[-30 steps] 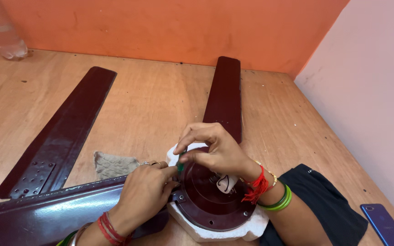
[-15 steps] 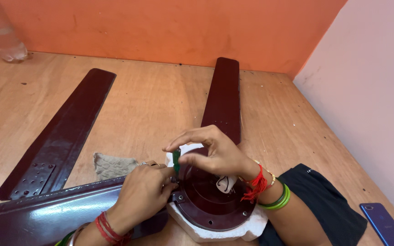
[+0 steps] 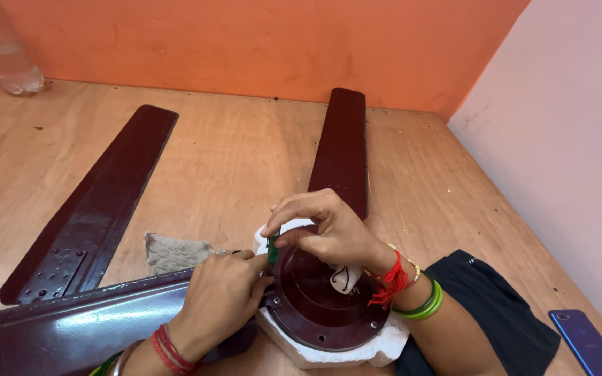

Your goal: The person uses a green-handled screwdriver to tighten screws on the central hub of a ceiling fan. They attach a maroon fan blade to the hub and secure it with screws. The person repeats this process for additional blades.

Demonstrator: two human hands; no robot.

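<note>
A dark maroon round fan motor housing rests on a white foam block near me. My right hand pinches the top of a small green-handled tool that stands upright at the housing's left rim. My left hand presses down where a maroon fan blade meets the housing; its fingertips are beside the tool's tip. What lies under the fingers is hidden.
Two more maroon blades lie on the wooden floor: one at the left, one behind the housing. A grey cloth scrap, a dark fabric piece, a blue phone and a clear plastic bottle are around.
My right hand has shifted slightly on the green tool, fingers now lower on its top. My left hand stays at the blade joint.
</note>
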